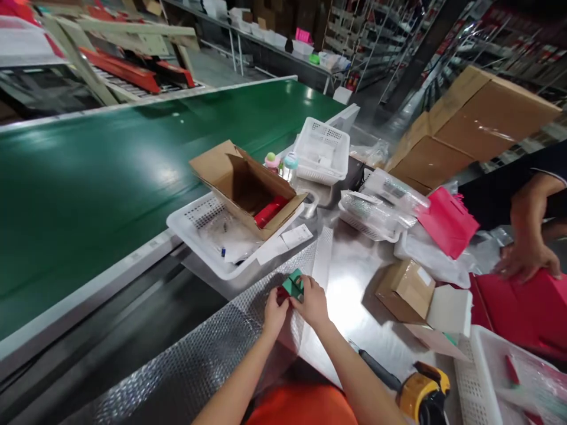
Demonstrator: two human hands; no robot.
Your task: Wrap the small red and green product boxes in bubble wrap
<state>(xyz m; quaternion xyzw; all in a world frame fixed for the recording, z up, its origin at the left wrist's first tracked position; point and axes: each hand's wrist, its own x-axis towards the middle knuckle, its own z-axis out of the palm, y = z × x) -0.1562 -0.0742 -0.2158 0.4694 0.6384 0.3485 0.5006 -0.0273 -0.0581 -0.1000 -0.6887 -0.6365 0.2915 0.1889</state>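
Left hand (273,311) and right hand (312,302), each grip closed on a small green boxy item (293,284), over dimpled bubble wrap (212,354) on shiny steel counter (354,277), open brown cardboard box (248,186) at 11 o'clock, yellow tape dispenser (423,389) at 4 o'clock

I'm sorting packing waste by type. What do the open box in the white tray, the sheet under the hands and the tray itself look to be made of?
The open box looks like plain brown corrugated cardboard, matte, with folded flaps. The sheet looks like clear bubble wrap: a glinting dotted texture. The white tray seems to be moulded plastic, glossy, with a perforated floor.
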